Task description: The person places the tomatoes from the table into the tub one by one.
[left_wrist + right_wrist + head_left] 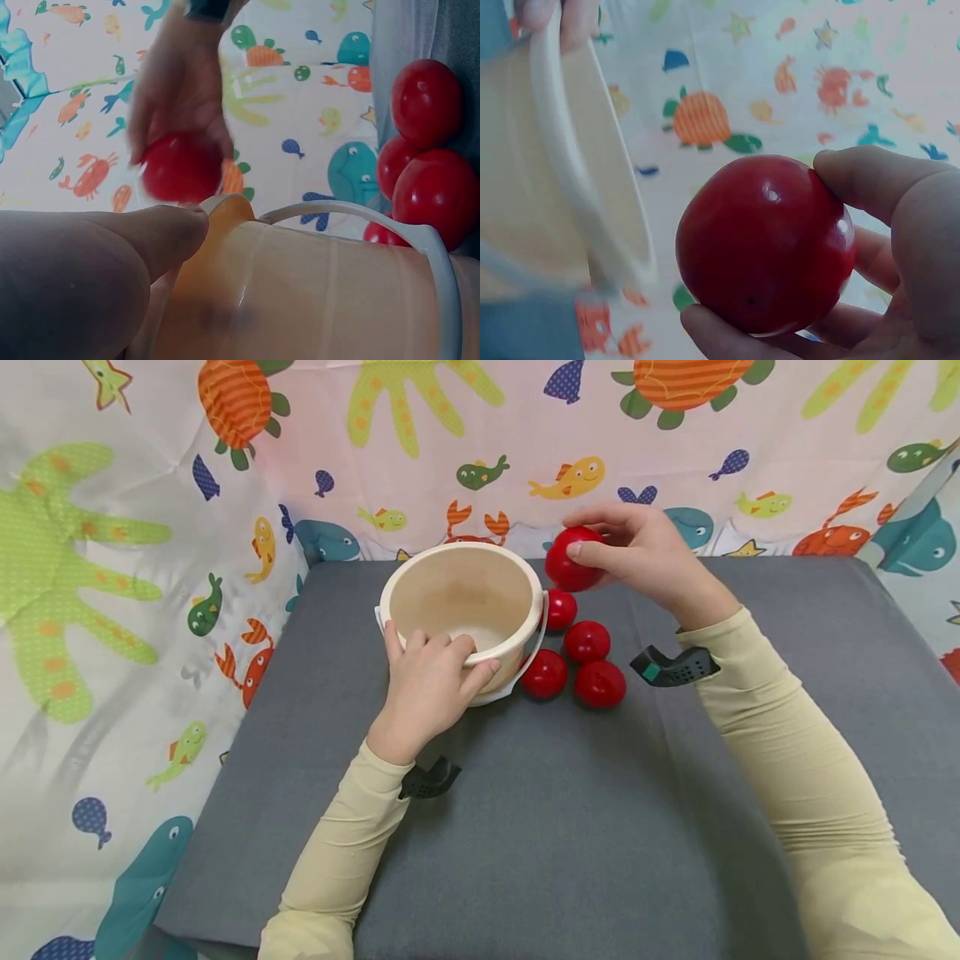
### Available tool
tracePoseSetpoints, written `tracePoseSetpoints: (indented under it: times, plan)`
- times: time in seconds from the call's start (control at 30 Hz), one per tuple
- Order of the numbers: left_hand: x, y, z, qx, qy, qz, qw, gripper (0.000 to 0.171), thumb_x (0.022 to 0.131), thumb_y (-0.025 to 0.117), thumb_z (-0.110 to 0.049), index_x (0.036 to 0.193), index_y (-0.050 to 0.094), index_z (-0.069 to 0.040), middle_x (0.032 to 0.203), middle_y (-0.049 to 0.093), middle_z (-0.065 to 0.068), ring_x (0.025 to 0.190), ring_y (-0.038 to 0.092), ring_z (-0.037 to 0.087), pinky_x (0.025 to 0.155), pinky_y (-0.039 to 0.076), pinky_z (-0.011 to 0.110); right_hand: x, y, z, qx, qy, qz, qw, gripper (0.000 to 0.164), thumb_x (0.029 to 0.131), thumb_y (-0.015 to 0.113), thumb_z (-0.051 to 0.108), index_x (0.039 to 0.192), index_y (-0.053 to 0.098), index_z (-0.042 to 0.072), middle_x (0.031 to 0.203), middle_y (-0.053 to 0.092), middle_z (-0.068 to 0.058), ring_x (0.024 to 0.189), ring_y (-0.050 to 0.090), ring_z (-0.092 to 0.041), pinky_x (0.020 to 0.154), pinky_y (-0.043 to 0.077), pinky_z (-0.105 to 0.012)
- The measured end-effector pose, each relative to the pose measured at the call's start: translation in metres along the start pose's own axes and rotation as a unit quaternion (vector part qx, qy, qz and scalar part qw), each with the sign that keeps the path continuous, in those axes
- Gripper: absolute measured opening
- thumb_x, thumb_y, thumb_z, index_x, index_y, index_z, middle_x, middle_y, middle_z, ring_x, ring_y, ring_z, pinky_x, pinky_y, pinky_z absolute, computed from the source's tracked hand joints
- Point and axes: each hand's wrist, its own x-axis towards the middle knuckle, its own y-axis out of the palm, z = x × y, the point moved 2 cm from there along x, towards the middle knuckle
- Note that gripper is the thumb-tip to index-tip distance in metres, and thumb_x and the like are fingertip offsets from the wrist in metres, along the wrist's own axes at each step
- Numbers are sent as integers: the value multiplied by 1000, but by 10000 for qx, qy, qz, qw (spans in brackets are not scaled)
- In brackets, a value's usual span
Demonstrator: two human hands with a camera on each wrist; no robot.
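Head view: left hand (431, 689) grips the near rim of a cream bucket (465, 575), fingers hooked over the edge, thumb against the outside. Right hand (637, 556) holds a red round object (570, 562) between thumb and fingers, raised above the worktop (525, 827), with the bucket just to this hand's left. Four similar red objects (600, 683) lie grouped on the worktop beside the bucket, to the right of the left hand and nearer the wearer than the right hand. Pale yellow sleeves (787, 752) cover both arms; a black device (678, 667) sits at each wrist. Printed cloth (420, 485) hangs beyond both hands.

Left wrist view: the left thumb rests at the bucket's rim. Past it, the right hand, blurred, grasps the red round object. A pale handle (445, 300) curves along the bucket.

Right wrist view: the red round object, glossy with one small dark spot, sits in the right hand's grip, apart from the bucket. Left-hand fingers show at the rim.
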Motion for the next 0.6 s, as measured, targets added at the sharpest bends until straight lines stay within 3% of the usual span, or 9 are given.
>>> tracePoseSetpoints:
  times: [0.3,0.6]
  plan:
    - [2,0,0,13,-41,161,9999,37,98,61,-48,107,72,-14,96,71,12,105,59,37,117,10,76,31,56,29,113,-349,574,9977,42,96,68,22,136,64,13,130,65,-12,109,64,-26,75,62,-28]
    - [1,-1,1,55,33,137,9999,38,97,62,-47,112,73,-13,100,73,13,107,60,38,116,12,76,44,95,35,-113,-227,934,9953,43,93,70,21,135,64,12,127,66,-12,108,63,-27,77,63,-36]
